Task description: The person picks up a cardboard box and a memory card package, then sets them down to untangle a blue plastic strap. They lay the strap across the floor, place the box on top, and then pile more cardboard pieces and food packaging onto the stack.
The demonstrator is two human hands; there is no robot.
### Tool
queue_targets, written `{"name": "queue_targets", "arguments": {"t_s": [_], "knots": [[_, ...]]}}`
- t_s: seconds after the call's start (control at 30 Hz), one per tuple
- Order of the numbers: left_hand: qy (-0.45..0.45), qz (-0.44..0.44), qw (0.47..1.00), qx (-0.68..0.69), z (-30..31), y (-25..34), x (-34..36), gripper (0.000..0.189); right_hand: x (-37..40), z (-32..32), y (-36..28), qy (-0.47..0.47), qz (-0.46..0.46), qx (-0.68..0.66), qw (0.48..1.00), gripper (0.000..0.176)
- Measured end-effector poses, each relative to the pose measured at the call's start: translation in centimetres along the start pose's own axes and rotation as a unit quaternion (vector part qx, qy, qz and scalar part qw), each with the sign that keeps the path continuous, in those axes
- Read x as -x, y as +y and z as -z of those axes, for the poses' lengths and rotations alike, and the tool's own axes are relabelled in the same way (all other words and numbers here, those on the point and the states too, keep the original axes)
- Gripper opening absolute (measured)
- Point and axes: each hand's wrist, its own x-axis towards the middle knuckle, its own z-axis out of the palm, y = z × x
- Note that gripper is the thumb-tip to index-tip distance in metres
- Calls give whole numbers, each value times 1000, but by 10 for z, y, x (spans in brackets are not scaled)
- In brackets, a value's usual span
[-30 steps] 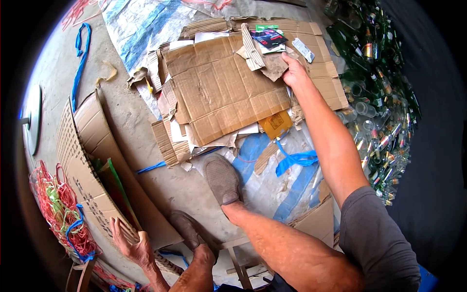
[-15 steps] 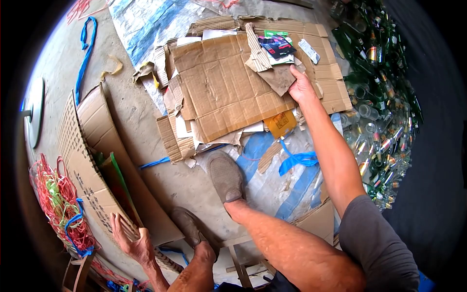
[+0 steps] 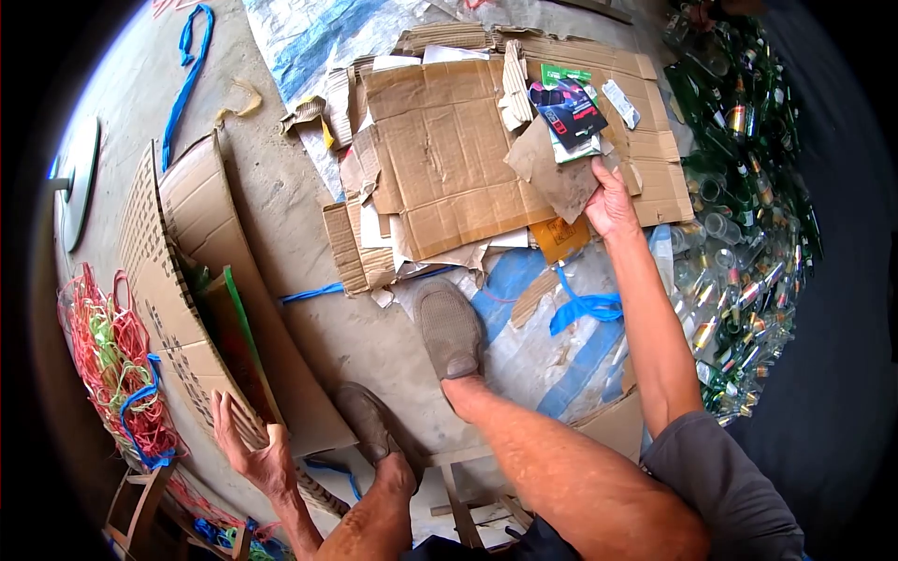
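Note:
My right hand (image 3: 613, 198) pinches a small brown cardboard piece (image 3: 558, 178) at its edge. Dark printed packaging (image 3: 569, 112) and a green packet (image 3: 561, 72) lie over that piece. Beneath it spreads a pile of flattened cardboard (image 3: 440, 159), with papers showing between the layers. Low on the left, my left hand (image 3: 260, 458) grips the near edge of a partly folded cardboard box (image 3: 173, 309), thumb on one side and fingers along the printed panel. Inside the box stands a green-edged flat item (image 3: 234, 327).
Glass bottles (image 3: 739, 187) are heaped at the right. Tangled red and green plastic strings (image 3: 117, 374) lie at the left. Blue straps (image 3: 585, 309) and a blue-white tarp (image 3: 505, 280) are on the floor. A yellow envelope (image 3: 561, 239) pokes from the pile. My feet stand between box and pile.
The small cardboard piece and dark packaging have tilted and shifted slightly toward me with my right hand. My left hand stays on the box. The whole view has shifted a little.

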Motion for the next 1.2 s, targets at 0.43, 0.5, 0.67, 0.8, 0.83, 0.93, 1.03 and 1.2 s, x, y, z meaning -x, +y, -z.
{"name": "queue_targets", "arguments": {"t_s": [0.43,0.5,0.67,0.8,0.83,0.93,1.03,1.2], "knots": [[31,58,995,70,25,-9,-4,75,56,-108,86,-149,-144,50,977,42],[28,64,994,79,33,-10,-5,76,58,-138,106,-193,-165,66,965,41],[38,101,986,123,45,-11,-7,75,64,-233,145,-255,-217,96,937,36],[43,104,984,138,48,-12,-7,75,65,-308,182,-311,-213,143,915,40],[44,92,986,132,48,-14,-7,75,66,-329,193,-321,-190,163,913,40],[48,109,984,136,48,-13,-6,75,74,-386,208,-335,-191,321,865,41],[46,101,986,126,50,-14,-6,75,82,-401,242,-352,-239,366,828,53],[41,80,992,91,49,-15,-6,71,84,-367,258,-350,-79,473,805,57]]}}
